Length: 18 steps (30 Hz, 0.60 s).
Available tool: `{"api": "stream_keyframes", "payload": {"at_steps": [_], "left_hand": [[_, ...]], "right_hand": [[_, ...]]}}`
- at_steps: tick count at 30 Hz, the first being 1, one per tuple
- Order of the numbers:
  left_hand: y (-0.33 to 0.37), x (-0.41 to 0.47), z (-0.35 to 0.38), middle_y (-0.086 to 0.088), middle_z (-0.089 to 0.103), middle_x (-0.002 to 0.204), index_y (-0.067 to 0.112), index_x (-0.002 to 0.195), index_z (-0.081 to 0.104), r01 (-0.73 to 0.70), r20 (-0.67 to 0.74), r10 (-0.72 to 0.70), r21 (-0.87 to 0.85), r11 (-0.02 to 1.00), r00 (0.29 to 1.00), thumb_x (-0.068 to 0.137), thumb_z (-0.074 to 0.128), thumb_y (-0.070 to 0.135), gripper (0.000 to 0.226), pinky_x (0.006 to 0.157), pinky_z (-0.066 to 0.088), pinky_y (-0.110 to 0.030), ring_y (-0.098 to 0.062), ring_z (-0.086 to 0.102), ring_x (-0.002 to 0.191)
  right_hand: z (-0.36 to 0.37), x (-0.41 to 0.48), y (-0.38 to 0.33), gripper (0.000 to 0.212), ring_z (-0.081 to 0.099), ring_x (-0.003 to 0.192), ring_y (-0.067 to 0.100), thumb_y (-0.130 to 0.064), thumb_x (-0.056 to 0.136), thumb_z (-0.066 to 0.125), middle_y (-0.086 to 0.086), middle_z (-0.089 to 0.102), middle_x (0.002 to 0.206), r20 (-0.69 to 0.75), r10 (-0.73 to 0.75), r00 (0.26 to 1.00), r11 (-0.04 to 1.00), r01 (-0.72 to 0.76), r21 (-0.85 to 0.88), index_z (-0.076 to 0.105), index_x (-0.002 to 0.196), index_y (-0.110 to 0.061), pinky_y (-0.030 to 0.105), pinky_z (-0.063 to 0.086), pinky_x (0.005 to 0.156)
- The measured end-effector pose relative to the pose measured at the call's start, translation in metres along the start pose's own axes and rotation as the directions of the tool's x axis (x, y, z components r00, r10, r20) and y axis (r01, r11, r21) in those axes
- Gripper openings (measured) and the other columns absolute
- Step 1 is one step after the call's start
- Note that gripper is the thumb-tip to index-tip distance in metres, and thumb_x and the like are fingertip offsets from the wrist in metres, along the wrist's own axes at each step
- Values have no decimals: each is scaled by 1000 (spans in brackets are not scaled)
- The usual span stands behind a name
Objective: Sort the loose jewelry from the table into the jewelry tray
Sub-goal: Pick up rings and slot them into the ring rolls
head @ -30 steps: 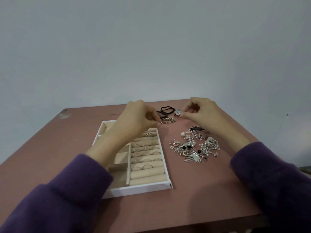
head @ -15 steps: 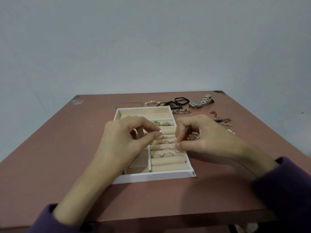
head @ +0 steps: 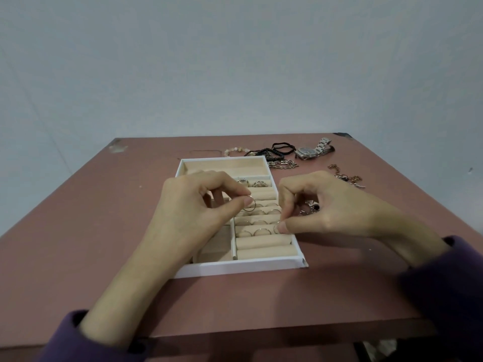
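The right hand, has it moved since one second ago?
Yes. The right hand came nearer, from the loose jewelry beyond the white jewelry tray to the tray's ring rolls.

A plain room: bare pale wall (head: 235, 61) behind a worn reddish-brown table (head: 78, 231).

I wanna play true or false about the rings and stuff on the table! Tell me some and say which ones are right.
1. The left hand pinches a thin ring. True.
2. The jewelry tray is black. False: it is white with beige rolls.
3. A wristwatch lies on the table beyond the tray. True.
4. The right hand is lifting the wristwatch. False: its fingers pinch at a ring slot in the tray.
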<state>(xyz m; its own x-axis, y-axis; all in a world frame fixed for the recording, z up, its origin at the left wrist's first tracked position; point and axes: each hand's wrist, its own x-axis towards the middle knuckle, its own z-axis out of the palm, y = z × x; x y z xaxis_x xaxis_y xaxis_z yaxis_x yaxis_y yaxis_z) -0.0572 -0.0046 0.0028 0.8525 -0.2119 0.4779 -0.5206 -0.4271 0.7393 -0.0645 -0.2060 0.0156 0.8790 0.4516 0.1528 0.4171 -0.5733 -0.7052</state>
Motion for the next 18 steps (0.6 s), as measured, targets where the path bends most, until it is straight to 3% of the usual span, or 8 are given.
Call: {"api": "stream_keyframes", "payload": {"at_steps": [6, 12, 18], "left_hand": [[0, 0, 0, 21, 58, 57, 25, 67, 73, -16, 17, 15, 26, 1000, 1000, 69, 78, 18, 9, 55, 37, -8, -4, 48, 56], [-1, 0, 1, 18, 59, 58, 24, 69, 74, -27, 55, 25, 23, 999, 998, 70, 78, 18, 8, 56, 36, -11, -4, 47, 57], [-1, 1, 1, 18, 59, 58, 27, 67, 73, -27, 77, 26, 14, 1000, 997, 69, 80, 18, 12, 57, 38, -14, -5, 46, 57]], "right_hand": [[4, 0, 1, 23, 51, 59, 10, -5, 71, 76, -7, 60, 61, -27, -1, 1000, 1000, 0, -24, 58, 59, -14, 22, 41, 56], [-1, -1, 0, 17, 50, 62, 9, -10, 73, 76, -9, 60, 61, 39, 13, 999, 1000, -14, 22, 62, 64, -15, 20, 41, 58], [0, 0, 1, 20, 50, 64, 13, -8, 76, 74, 9, 64, 70, 49, 18, 999, 1000, -19, 11, 61, 63, -17, 31, 43, 62]]}}
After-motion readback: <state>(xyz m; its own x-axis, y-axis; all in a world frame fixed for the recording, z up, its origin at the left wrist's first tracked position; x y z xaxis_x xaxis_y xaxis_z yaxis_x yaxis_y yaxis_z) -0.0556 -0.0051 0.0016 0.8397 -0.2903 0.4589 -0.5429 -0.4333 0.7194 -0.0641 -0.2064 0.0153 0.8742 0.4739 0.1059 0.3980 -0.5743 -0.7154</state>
